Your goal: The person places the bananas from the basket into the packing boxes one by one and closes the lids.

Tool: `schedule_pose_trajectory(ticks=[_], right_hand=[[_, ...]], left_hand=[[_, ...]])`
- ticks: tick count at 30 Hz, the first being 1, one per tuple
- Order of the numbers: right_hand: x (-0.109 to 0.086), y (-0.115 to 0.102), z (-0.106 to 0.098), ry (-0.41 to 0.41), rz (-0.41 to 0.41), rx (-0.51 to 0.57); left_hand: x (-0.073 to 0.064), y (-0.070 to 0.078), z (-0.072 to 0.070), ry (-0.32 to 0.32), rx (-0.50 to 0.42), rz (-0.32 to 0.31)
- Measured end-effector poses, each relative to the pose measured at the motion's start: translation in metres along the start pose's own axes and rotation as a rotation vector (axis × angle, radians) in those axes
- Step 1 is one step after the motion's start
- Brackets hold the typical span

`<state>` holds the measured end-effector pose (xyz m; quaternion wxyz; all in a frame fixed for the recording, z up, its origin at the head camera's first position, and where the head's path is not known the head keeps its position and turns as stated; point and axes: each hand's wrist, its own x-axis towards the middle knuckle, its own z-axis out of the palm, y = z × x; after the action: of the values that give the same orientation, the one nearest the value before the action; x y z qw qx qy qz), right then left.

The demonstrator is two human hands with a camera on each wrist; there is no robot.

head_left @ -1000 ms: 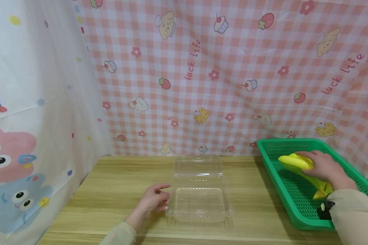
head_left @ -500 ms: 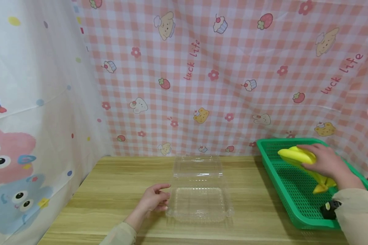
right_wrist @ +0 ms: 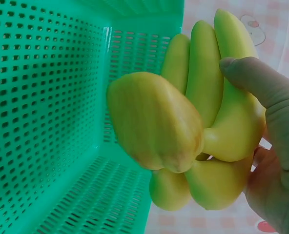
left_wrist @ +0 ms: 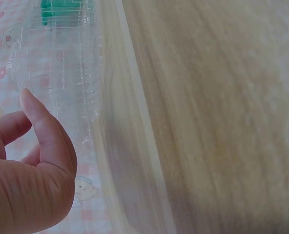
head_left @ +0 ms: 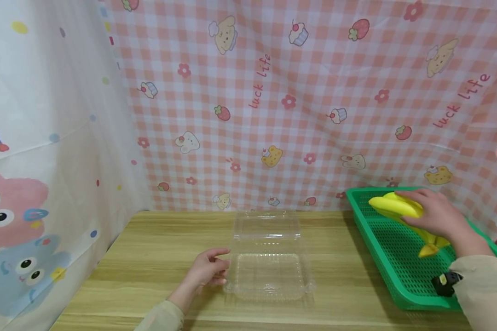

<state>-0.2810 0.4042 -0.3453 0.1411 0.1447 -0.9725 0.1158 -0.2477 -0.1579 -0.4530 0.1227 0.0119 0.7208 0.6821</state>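
My right hand [head_left: 436, 218] grips a bunch of yellow bananas [head_left: 397, 208] over the green basket. In the right wrist view the thumb presses along one banana [right_wrist: 235, 97], and the thick stem end [right_wrist: 152, 122] points toward the camera. A clear plastic clamshell box [head_left: 269, 278] stands on the table with its lid [head_left: 267, 225] folded back. At the box's left side is my left hand [head_left: 209, 268], its fingers loosely bent and nothing held. The left wrist view has a fingertip [left_wrist: 26, 97] right by the clear box wall [left_wrist: 61, 73].
The green perforated basket [head_left: 372, 246] sits at the table's right end. A small black device [head_left: 445, 282] shows at the right cuff, overlapping the basket. Pink checked cloth [head_left: 248, 115] hangs behind the wooden table [head_left: 149, 262], and a white printed curtain [head_left: 83, 184] hangs at the left.
My right hand has raised the bananas a little in the basket area and shifted them slightly left. The left hand and the clear box have stayed put.
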Motion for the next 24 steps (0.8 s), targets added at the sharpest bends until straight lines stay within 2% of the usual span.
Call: schedule_pose_trajectory(ticks=[7,15,24], right_hand=[[0.001,-0.008,-0.003,0.092,-0.046,-0.018],[0.002,-0.019,-0.007,0.116,-0.059,-0.017],[0.003,-0.038,-0.011,0.178,-0.152,-0.009]], left_hand=[[0.0,0.002,0.001,-0.001,0.005,0.002],[-0.001,0.001,0.001,0.0,0.013,0.001],[0.0,0.001,0.001,-0.001,0.006,-0.001]])
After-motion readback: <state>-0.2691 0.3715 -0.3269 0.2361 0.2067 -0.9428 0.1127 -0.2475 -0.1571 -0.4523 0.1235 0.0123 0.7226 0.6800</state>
